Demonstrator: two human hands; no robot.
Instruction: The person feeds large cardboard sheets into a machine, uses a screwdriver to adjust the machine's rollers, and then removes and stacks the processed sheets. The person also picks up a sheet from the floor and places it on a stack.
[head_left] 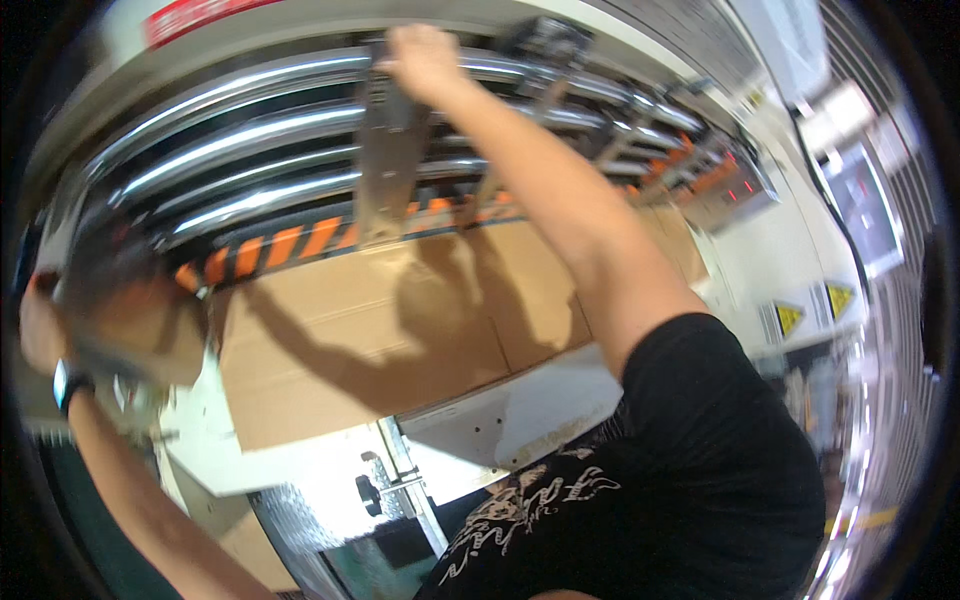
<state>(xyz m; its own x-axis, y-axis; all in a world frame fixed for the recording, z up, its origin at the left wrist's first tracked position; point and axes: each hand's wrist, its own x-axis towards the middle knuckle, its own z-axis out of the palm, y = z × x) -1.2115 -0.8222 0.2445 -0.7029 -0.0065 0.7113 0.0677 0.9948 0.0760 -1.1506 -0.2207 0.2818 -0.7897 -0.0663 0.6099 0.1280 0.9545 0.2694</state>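
Note:
My right hand (422,62) reaches up and across to the top of an upright flat metal bracket (385,165) that stands across the chrome bars. Its fingers are curled closed over the bracket's upper end. At the far left, my left hand (42,325), with a watch on the wrist, is closed on the outer edge of a shiny metal side plate (130,270); its fingers are partly hidden and a little blurred. Below the bracket, a flat sheet of brown cardboard (360,340) lies on the machine's white table, and the bracket's foot meets its far edge.
Several chrome bars (250,125) run across the machine above an orange-and-black striped strip (320,237). A metal box with red lights (735,195) sits at the right. A black knob on a clamp (370,494) sticks out at the white table's front edge (510,440). Yellow warning labels (788,318) mark the right panel.

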